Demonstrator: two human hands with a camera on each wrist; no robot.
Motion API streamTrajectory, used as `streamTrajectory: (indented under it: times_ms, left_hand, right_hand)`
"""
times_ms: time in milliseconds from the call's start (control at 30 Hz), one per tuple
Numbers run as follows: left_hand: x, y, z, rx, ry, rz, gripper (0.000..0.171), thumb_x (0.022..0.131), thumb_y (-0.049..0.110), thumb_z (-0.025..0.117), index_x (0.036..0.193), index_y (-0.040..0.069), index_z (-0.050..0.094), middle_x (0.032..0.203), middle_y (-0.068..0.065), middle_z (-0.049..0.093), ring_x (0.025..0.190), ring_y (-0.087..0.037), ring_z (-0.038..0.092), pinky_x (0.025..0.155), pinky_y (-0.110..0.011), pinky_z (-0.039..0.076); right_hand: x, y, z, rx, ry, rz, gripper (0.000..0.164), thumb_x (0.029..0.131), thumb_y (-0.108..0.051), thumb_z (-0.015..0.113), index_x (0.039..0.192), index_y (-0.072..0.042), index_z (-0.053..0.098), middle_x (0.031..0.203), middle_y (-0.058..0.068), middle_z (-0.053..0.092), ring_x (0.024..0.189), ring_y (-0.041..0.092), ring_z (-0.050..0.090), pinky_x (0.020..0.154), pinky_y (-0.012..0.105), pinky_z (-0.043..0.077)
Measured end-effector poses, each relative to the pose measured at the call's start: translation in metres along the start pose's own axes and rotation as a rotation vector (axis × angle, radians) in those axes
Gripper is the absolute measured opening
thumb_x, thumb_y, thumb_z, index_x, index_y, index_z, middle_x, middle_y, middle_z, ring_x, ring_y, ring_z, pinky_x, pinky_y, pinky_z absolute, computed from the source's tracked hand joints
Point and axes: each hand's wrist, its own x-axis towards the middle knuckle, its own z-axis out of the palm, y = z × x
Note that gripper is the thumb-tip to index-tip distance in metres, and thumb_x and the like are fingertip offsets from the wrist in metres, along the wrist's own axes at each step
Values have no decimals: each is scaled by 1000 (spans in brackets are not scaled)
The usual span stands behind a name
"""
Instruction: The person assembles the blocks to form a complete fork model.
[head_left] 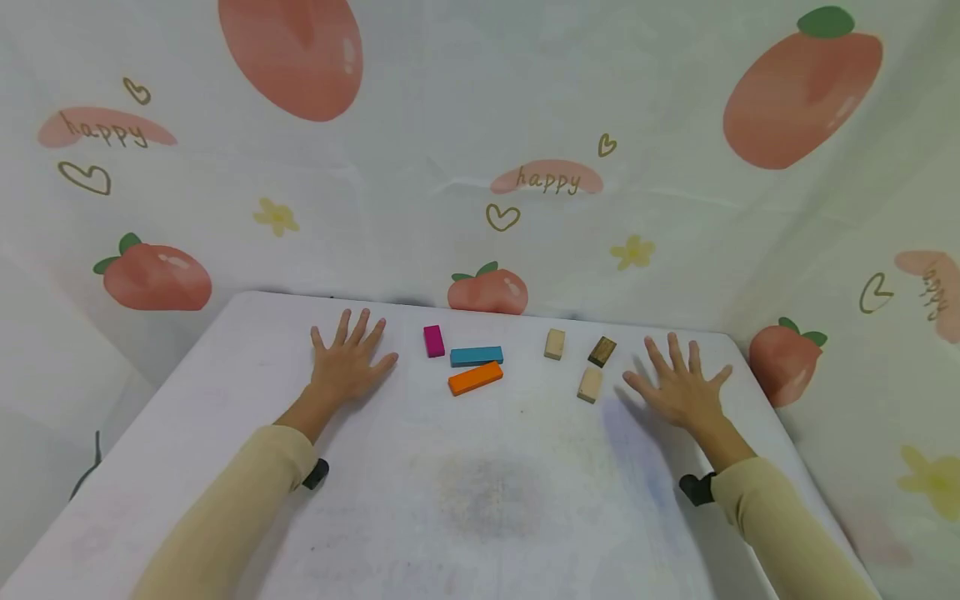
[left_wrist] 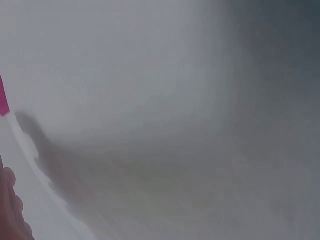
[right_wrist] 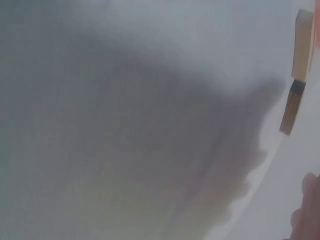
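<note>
My left hand (head_left: pixel 345 362) is spread palm down over the left part of the table, fingers straight and holding nothing. Right of it lies a magenta block (head_left: pixel 433 342), whose edge also shows in the left wrist view (left_wrist: pixel 4 95). A blue block (head_left: pixel 476 357) lies just behind an orange block (head_left: pixel 476 378), which is set at a slant. Over the right side my right hand (head_left: pixel 684 392) is spread as well, with no object in it. To its left are a dark brown block (head_left: pixel 602 351) and two pale wooden blocks, one farther back (head_left: pixel 555 343) and one nearer (head_left: pixel 590 385).
The white table (head_left: pixel 480 542) has smudges across its front half. A white curtain (head_left: pixel 420 183) printed with peaches and "happy" hangs right behind the table's back edge and along the right side. Dark straps (head_left: pixel 697 489) sit at both wrists.
</note>
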Motion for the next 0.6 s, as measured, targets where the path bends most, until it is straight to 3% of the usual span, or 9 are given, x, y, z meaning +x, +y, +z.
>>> streamTrajectory:
  times_ms: [333, 600]
  left_hand:
    - [-4, 26, 0, 55, -10, 91, 73, 99, 56, 41, 160, 19, 24, 166, -13, 11, 152, -39, 1, 109, -76, -3]
    - [-11, 42, 4, 45, -22, 198, 74, 97, 57, 46, 158, 21, 29, 166, -11, 16, 152, -38, 7, 109, -76, 0]
  right_hand:
    - [-3, -15, 4, -23, -9, -43, 91, 93, -76, 29, 161, -17, 13, 164, 23, 0, 147, 52, -3, 95, 82, -18]
    - [-8, -23, 9, -36, -10, -102, 89, 94, -75, 32, 161, -19, 15, 165, 20, 5, 148, 51, 0, 97, 83, -15]
